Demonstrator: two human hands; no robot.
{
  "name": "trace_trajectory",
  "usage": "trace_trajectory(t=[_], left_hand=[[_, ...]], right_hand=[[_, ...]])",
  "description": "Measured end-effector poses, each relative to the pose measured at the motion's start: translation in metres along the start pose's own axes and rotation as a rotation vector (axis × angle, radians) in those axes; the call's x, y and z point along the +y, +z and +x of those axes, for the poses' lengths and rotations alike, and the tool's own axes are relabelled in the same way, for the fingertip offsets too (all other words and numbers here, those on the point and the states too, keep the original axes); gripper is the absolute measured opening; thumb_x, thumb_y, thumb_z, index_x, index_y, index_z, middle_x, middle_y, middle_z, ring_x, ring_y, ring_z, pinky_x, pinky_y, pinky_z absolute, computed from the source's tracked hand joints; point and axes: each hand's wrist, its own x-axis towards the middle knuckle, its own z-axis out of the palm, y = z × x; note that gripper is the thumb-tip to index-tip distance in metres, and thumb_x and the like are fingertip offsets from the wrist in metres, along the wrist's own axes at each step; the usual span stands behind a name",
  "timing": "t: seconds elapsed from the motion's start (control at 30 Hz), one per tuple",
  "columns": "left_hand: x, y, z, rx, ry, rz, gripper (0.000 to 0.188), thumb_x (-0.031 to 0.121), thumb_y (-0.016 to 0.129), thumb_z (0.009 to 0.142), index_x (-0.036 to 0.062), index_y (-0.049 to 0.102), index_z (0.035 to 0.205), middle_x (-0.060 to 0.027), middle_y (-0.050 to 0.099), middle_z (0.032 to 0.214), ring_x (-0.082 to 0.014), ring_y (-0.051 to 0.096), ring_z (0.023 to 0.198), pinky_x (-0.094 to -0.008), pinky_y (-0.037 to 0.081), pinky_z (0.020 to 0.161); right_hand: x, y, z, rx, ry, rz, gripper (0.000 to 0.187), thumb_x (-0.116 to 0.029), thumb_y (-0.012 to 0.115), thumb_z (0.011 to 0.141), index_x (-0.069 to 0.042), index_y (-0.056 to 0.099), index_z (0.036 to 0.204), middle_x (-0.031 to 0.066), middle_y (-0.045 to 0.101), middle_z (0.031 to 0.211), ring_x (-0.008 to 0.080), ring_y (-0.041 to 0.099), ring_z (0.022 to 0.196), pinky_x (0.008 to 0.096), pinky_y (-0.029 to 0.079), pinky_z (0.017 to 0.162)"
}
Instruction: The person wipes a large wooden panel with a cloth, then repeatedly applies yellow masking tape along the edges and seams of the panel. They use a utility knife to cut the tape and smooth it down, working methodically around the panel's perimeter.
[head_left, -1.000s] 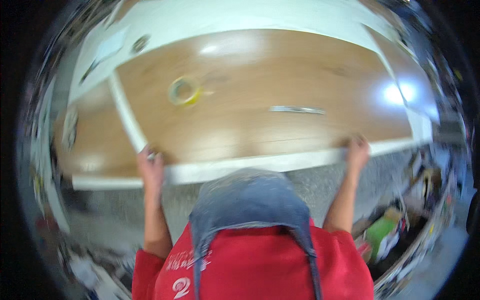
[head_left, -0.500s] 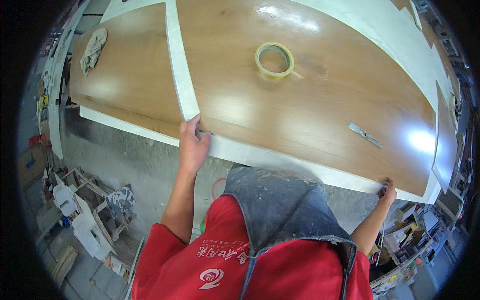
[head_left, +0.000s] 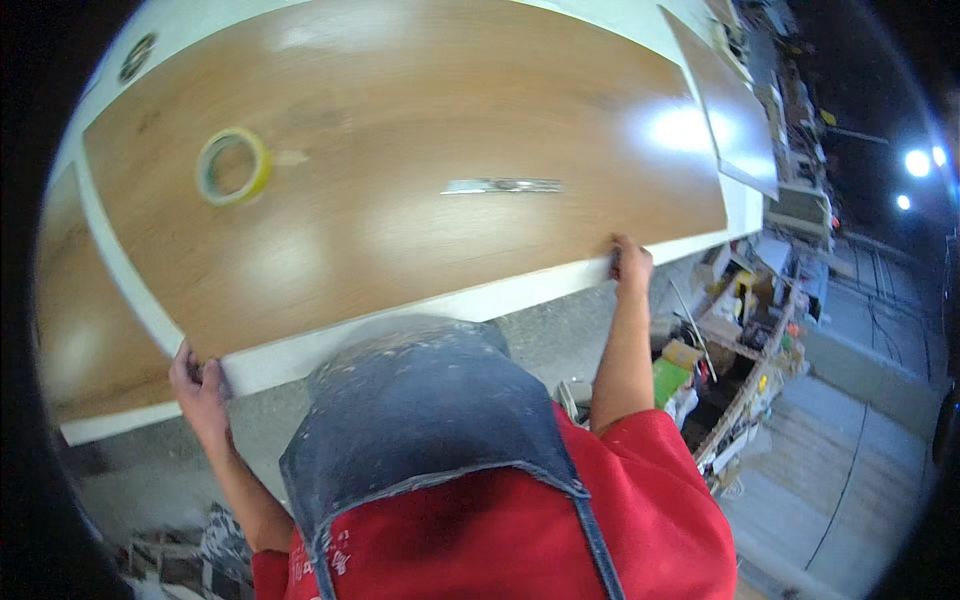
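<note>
A large wood-grain panel (head_left: 400, 130) lies flat over white boards. My left hand (head_left: 203, 395) is at its near left corner, thumb and fingers bent around the edge beside a white gap. Farther right, my right hand (head_left: 632, 265) holds the near edge, its fingertips curled on the rim. Both arms are spread wide. On the panel's left part rests a roll of yellow tape (head_left: 258, 170). A slim silver metal tool (head_left: 502, 186) lies nearer the right hand, touched by neither hand. The undersides of my fingers are hidden.
Another wood-grain panel (head_left: 75, 300) lies left across the white gap. A thinner panel (head_left: 728, 110) overhangs at the far right. A dark round object (head_left: 137, 58) sits at the back left. Below right stands a cluttered wooden crate (head_left: 750, 320). Bright lamps shine beyond it.
My view has swung to the right, so the panel, tape and tool appear farther left. Both hands remain at about the same places on the panel's near edge.
</note>
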Motion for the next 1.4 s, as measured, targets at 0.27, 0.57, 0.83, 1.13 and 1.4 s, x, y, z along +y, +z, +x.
trace_trajectory(t=[0.27, 0.57, 0.83, 1.13, 1.4], left_hand=[[0.004, 0.010, 0.006, -0.029, 0.058, -0.034, 0.051, 0.008, 0.066, 0.096, 0.0020, 0.055, 0.146, -0.0066, 0.055, 0.123, -0.0162, 0.053, 0.104, -0.0311, 0.046, 0.096], [-0.004, 0.006, 0.004, -0.041, 0.084, -0.089, 0.054, 0.012, 0.069, 0.091, 0.0007, 0.055, 0.143, -0.0097, 0.057, 0.119, -0.0181, 0.055, 0.103, -0.0332, 0.048, 0.095], [0.020, 0.015, -0.008, 0.059, 0.150, -0.039, 0.055, -0.001, 0.071, 0.083, 0.0013, 0.060, 0.137, -0.0081, 0.053, 0.114, -0.0141, 0.050, 0.087, -0.0295, 0.049, 0.079], [0.048, 0.017, -0.019, 0.099, 0.121, -0.047, 0.057, -0.001, 0.072, 0.083, 0.0021, 0.060, 0.138, -0.0052, 0.053, 0.110, -0.0109, 0.047, 0.078, -0.0264, 0.046, 0.073], [0.044, 0.019, -0.017, 0.111, 0.136, -0.058, 0.056, -0.002, 0.073, 0.082, 0.0027, 0.062, 0.136, -0.0041, 0.053, 0.109, -0.0097, 0.046, 0.075, -0.0252, 0.045, 0.070]], right_hand=[[0.007, -0.005, 0.007, 0.075, 0.051, 0.007, 0.038, -0.028, 0.078, 0.079, 0.005, 0.069, 0.097, 0.0056, 0.062, 0.076, 0.0166, 0.054, 0.058, 0.0341, 0.042, 0.050], [0.006, -0.002, 0.014, -0.059, 0.082, 0.002, 0.034, -0.033, 0.079, 0.081, 0.000, 0.072, 0.091, 0.0094, 0.068, 0.078, 0.0213, 0.061, 0.064, 0.0389, 0.048, 0.057], [0.001, -0.007, 0.016, -0.071, 0.151, 0.070, 0.025, -0.032, 0.076, 0.085, -0.012, 0.065, 0.075, -0.0006, 0.053, 0.061, 0.0139, 0.044, 0.047, 0.0326, 0.031, 0.043], [0.000, -0.006, 0.023, -0.054, 0.191, 0.119, 0.027, -0.031, 0.078, 0.081, -0.009, 0.063, 0.077, 0.0000, 0.051, 0.063, 0.0135, 0.046, 0.051, 0.0297, 0.035, 0.046], [0.015, -0.008, 0.040, -0.041, 0.182, 0.165, 0.024, -0.031, 0.076, 0.084, -0.010, 0.066, 0.080, 0.0005, 0.057, 0.066, 0.0128, 0.047, 0.051, 0.0298, 0.035, 0.046]])
